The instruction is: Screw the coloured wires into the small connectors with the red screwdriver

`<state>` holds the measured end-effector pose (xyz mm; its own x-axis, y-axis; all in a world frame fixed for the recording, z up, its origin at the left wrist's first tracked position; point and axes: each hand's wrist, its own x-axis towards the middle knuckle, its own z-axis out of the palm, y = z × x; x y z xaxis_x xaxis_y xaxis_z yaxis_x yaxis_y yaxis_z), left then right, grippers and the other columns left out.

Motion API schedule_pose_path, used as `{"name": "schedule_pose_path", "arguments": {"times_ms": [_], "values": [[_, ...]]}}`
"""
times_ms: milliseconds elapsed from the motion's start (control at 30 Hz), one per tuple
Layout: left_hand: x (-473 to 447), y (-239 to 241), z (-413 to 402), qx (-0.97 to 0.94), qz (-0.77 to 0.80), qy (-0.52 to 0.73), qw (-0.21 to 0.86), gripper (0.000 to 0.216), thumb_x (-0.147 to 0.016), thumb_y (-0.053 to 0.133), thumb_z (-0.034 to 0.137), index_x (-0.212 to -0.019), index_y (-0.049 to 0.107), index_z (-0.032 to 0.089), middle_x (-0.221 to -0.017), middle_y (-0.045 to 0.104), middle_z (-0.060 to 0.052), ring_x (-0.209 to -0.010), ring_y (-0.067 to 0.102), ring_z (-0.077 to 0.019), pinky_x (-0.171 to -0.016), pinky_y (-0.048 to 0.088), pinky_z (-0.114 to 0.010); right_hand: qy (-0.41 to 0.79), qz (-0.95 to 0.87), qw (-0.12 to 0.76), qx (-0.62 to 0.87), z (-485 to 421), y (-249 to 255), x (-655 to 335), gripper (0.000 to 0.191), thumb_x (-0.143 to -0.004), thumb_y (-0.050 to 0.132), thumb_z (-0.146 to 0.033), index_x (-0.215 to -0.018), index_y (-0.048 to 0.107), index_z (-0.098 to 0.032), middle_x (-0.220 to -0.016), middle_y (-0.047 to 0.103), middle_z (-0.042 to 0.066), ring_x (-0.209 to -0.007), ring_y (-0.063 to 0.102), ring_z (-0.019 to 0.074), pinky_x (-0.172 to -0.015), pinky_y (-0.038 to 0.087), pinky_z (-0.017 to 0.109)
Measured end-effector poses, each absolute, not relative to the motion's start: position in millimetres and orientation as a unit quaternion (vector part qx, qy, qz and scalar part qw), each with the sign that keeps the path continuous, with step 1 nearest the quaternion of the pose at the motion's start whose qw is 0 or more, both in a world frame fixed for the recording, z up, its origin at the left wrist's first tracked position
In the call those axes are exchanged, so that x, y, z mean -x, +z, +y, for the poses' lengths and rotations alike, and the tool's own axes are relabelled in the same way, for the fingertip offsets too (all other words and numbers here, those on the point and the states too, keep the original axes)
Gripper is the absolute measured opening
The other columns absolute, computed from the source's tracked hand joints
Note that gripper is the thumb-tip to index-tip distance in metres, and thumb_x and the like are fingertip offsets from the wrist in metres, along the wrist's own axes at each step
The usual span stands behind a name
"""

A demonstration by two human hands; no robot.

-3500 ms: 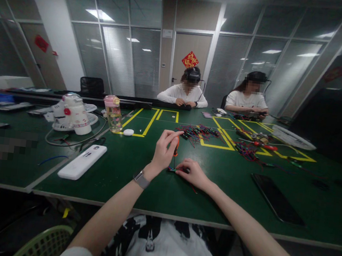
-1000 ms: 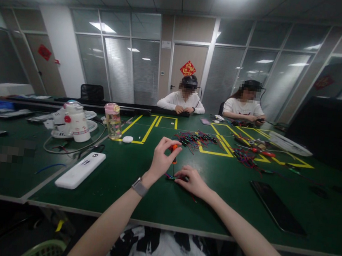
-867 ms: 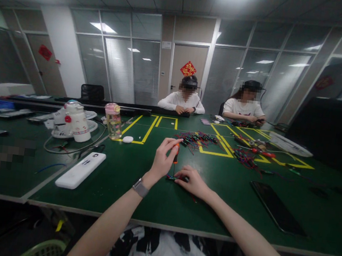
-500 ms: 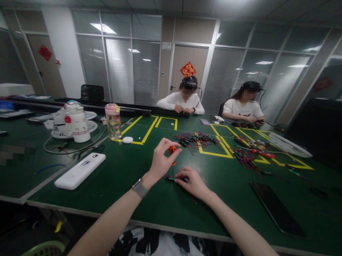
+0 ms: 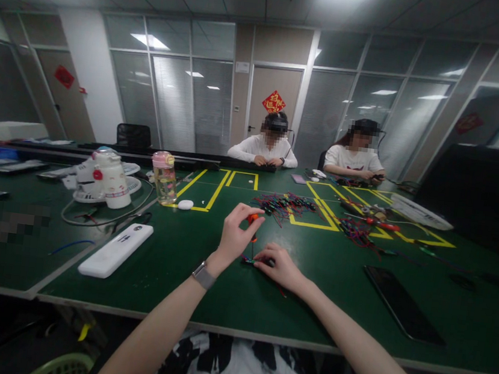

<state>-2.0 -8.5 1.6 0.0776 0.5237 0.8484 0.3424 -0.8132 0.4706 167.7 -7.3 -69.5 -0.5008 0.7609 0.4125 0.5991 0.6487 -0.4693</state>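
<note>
An orange-handled screwdriver stands nearly upright in the fingers of my left hand, which pinch its handle. Its thin shaft points down at a small green terminal block on the table. My right hand rests on the tabletop, thumb and fingers closed on the right end of that block. A short red wire shows below my right palm. Whether the screwdriver tip sits in a screw is too small to tell.
Behind my hands lies a pile of red and black wired connectors. A white power bank is at left, a black phone at right. A pink-lidded bottle stands further back. Two people sit across the green table.
Hardly anything differs. My left fingers have shifted very slightly on the screwdriver handle; my right hand stays at the terminal block.
</note>
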Motion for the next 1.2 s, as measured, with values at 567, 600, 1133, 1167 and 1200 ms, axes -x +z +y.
{"name": "schedule_pose_path", "arguments": {"times_ms": [567,600,1133,1167,1200], "values": [[1.9,1.5,-8.5,-0.738,0.296,0.602,0.076,0.019,-0.090,0.055,0.028,-0.102,0.067,0.020,-0.087,0.057,-0.003,-0.082,0.057,-0.0141,-0.078,0.047,-0.027,0.126,-0.861,0.302,0.389,-7.0,-70.0,-168.6,0.009,-0.079,0.068,-0.023,-0.085,0.072,-0.019,-0.078,0.063,0.004,-0.081,0.056,0.0192,-0.072,0.044,0.030],[1.8,1.3,-9.0,-0.743,0.292,0.596,0.082,0.023,-0.093,0.049,0.027,-0.107,0.066,0.021,-0.091,0.058,-0.004,-0.086,0.058,-0.0145,-0.080,0.047,-0.027,0.126,-0.861,0.304,0.388,-6.9,-70.0,-168.6,0.009,-0.079,0.068,-0.023,-0.086,0.072,-0.019,-0.078,0.063,0.004,-0.081,0.056,0.0191,-0.073,0.044,0.030],[1.4,-1.6,-6.1,-0.728,0.299,0.615,0.041,0.020,-0.081,0.067,0.029,-0.100,0.068,0.023,-0.085,0.058,-0.001,-0.079,0.057,-0.0141,-0.075,0.047,-0.027,0.125,-0.862,0.302,0.387,-8.1,-68.9,-167.9,0.008,-0.079,0.067,-0.022,-0.085,0.071,-0.019,-0.080,0.062,0.004,-0.081,0.056,0.0187,-0.074,0.045,0.030],[1.5,-1.5,-6.5,-0.728,0.297,0.616,0.040,0.020,-0.081,0.067,0.029,-0.099,0.069,0.023,-0.085,0.058,-0.002,-0.079,0.057,-0.0141,-0.076,0.047,-0.027,0.123,-0.863,0.302,0.387,-8.0,-69.0,-167.9,0.007,-0.079,0.067,-0.022,-0.085,0.071,-0.019,-0.080,0.062,0.004,-0.081,0.056,0.0187,-0.074,0.045,0.030],[1.5,-1.4,-7.1,-0.731,0.295,0.614,0.043,0.019,-0.083,0.065,0.029,-0.101,0.068,0.022,-0.086,0.058,-0.002,-0.080,0.057,-0.0141,-0.076,0.047,-0.027,0.121,-0.863,0.302,0.388,-7.9,-69.2,-167.8,0.008,-0.079,0.067,-0.022,-0.085,0.071,-0.019,-0.080,0.062,0.004,-0.081,0.056,0.0187,-0.074,0.045,0.030]]}}
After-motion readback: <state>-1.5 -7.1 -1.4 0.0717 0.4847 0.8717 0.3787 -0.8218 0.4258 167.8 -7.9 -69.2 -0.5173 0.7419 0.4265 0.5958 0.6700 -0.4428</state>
